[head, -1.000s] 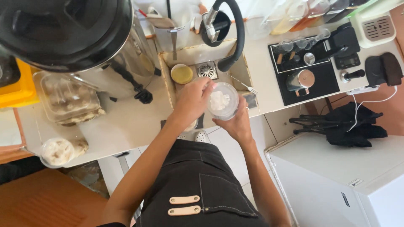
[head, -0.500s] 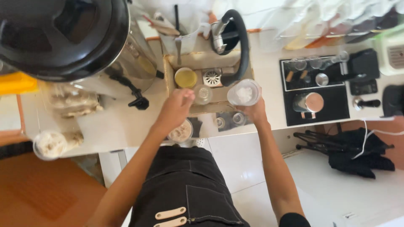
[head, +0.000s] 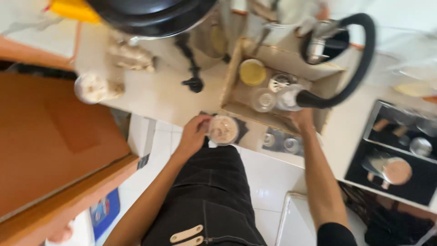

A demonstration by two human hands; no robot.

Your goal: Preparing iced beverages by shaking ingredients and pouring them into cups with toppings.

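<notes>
At the bench's front edge, the left hand [head: 195, 133] clamps its fingers on a cup [head: 222, 130] already filled with pale food, while the right hand [head: 301, 117], fingers closed on a clear cup [head: 288, 97], holds it over the sink [head: 236, 64].

A pale counter [head: 159, 98] carries a cardboard tray [head: 234, 77] and black tray [head: 412, 182].

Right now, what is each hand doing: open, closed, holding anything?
Left hand: fingers closed on the rim of a round cup at the counter edge.
Right hand: at a clear cup in the sink; grip too blurred to tell.
</notes>
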